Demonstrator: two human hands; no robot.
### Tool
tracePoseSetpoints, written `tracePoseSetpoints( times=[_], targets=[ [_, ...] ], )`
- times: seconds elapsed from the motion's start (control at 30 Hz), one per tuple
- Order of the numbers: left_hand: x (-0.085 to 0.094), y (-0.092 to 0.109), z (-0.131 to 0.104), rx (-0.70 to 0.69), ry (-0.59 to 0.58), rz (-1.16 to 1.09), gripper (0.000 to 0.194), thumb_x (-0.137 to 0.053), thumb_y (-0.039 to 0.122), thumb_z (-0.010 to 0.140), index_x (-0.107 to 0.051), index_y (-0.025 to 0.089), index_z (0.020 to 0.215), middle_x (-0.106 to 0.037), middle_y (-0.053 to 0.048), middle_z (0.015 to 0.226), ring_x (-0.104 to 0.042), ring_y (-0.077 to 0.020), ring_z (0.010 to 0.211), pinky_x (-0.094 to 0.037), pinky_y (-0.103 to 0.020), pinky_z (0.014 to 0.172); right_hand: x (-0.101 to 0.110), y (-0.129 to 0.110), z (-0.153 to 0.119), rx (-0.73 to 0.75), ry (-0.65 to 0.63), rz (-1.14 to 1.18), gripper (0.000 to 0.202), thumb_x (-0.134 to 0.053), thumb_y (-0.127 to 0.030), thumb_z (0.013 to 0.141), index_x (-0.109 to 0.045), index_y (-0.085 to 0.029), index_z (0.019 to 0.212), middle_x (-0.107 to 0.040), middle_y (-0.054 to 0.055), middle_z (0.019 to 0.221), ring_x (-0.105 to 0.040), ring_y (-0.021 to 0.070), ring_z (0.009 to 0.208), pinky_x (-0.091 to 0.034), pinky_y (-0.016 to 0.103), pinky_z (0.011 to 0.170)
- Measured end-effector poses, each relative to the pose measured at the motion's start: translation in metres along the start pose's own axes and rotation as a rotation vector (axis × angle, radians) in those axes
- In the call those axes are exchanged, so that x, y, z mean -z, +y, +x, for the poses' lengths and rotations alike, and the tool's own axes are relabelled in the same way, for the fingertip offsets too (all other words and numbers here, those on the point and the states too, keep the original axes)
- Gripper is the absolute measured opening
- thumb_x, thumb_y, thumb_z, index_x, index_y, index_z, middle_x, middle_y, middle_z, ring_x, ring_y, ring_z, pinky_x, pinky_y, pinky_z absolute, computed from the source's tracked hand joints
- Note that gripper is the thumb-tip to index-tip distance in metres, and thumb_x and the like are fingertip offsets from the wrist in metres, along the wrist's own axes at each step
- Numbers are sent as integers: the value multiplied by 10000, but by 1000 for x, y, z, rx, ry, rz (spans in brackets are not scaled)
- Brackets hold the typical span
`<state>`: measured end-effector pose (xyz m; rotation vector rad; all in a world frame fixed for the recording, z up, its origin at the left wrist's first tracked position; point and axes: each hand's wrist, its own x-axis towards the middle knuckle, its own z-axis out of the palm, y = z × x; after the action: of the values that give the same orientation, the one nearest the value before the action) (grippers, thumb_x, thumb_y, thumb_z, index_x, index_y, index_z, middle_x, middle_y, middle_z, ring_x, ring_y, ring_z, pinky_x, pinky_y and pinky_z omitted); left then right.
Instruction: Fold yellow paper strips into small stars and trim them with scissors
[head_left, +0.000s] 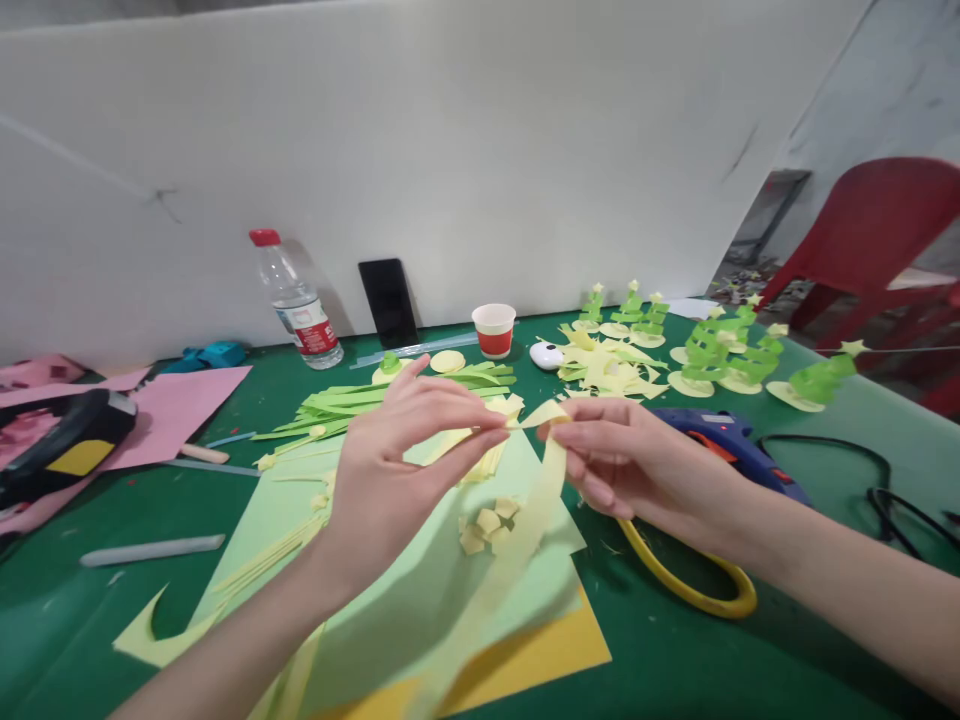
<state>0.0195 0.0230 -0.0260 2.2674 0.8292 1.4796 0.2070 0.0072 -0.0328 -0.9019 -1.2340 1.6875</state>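
A long pale yellow paper strip (551, 470) runs between my hands, looped at its upper end and hanging down toward the near edge. My left hand (420, 440) pinches the thin end of the strip between thumb and fingers. The loop is held by my right hand (615, 455), its thumb and index finger pressed on the paper. Below them, several small folded paper pentagons (487, 522) lie on a light green sheet (360, 600). Yellow scissor handles (690, 590) show under my right wrist.
Behind stand a water bottle (306, 315), a black phone (388, 303) and a paper cup (494, 330). Green paper strips (337, 408) and yellow scraps (607, 365) lie nearer. Small paper trees (701, 355) stand right, beyond a blue glue gun (720, 435). Pink paper (176, 410) is left.
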Motion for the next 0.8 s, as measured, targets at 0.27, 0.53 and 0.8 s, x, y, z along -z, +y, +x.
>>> tracePoseSetpoints(
  times=[0.27, 0.53, 0.8],
  targets=[
    [-13, 15, -7, 424, -239, -257, 174, -562, 190, 811, -717, 255, 765, -773, 39, 806, -697, -172, 770, -390, -430, 1047, -4, 1, -5, 140, 120, -16, 227, -798, -154, 608, -592, -178, 699, -515, -84, 556, -401, 30, 434, -306, 154, 393],
    [-19, 10, -5, 773, -283, -409, 109, -681, 298, 721, -689, 211, 656, -724, 12, 727, -636, -150, 641, -511, -242, 566, -6, -2, -4, 217, 162, -362, 216, -710, -256, 696, -503, -197, 717, -437, -75, 568, -407, 67, 491, -310, 181, 413],
    [-19, 7, -6, 827, -185, -545, 64, -697, 265, 694, -695, 200, 697, -707, 16, 717, -634, -140, 695, -524, -227, 619, -6, 3, -9, 354, 56, -639, 219, -538, -197, 841, -499, -205, 626, -458, -42, 541, -389, 83, 476, -266, 218, 407]
  ],
)
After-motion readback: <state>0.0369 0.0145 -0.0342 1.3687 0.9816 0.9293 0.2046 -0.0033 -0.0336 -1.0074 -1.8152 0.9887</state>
